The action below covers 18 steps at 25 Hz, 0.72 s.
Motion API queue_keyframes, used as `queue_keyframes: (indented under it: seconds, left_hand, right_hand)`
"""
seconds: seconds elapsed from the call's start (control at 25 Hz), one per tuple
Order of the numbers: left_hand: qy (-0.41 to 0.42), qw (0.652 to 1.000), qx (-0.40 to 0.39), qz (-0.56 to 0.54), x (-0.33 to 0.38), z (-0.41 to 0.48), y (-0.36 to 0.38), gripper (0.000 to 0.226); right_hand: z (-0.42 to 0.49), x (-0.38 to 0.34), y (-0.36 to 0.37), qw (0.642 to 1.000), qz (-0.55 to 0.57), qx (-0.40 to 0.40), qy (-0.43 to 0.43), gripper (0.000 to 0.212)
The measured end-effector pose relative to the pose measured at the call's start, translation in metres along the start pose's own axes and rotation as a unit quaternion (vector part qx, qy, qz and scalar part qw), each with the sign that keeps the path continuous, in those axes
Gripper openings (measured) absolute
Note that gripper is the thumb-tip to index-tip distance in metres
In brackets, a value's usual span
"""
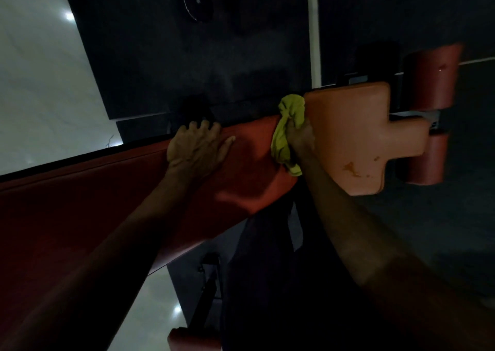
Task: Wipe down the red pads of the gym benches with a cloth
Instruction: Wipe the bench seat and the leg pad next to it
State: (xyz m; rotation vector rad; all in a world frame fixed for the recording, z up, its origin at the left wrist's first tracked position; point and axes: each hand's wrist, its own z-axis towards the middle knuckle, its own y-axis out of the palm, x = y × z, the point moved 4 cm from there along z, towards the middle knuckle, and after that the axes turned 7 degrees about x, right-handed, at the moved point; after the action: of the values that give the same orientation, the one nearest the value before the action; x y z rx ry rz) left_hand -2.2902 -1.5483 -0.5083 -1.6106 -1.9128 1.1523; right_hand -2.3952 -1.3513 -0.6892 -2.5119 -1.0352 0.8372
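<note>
Curled tight, my right hand (300,137) gripped the cloth (288,125), a crumpled yellow-green rag bunched in the gap between the long red pad (107,203) and the paler, T-shaped seat pad (356,136). Both pads looked like smooth, slightly shiny vinyl with rounded edges; the seat pad had a few scuffed patches. My left hand (198,151) lay spread on the long pad, fingertips at its far edge, holding nothing. Two red cylindrical rollers (431,77) stood beyond the seat pad.

Two bare forearms, L hand (197,149) w/ raised tendons, R hand (300,137).
</note>
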Motion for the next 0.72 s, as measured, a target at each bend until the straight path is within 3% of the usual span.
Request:
queue_keyframes:
  seconds: [0.08, 0.24, 0.4, 0.6, 0.72]
  left_hand:
    - [0.008, 1.0, 0.005, -0.002, 0.002, 0.0, 0.002, 0.058]
    - [0.009, 0.999, 0.029, 0.013, 0.004, -0.003, 0.002, 0.057]
    - [0.009, 0.998, 0.055, 0.023, 0.007, -0.006, -0.003, 0.061]
    - [-0.004, 0.994, 0.106, 0.037, 0.01, -0.017, -0.012, 0.064]
    - [-0.043, 0.979, 0.183, -0.075, 0.023, -0.034, -0.005, 0.058]
  right_hand:
    - [-0.015, 0.021, -0.001, 0.999, 0.038, 0.02, 0.032, 0.055]
    - [-0.054, 0.048, -0.009, 0.999, 0.019, 0.049, 0.002, 0.049]
    - [-0.066, 0.058, -0.009, 0.999, 0.013, 0.016, 0.026, 0.048]
    - [-0.089, 0.079, -0.04, 0.987, -0.036, -0.082, -0.136, 0.034]
    - [-0.085, 0.104, -0.083, 0.974, -0.102, -0.061, -0.193, 0.033]
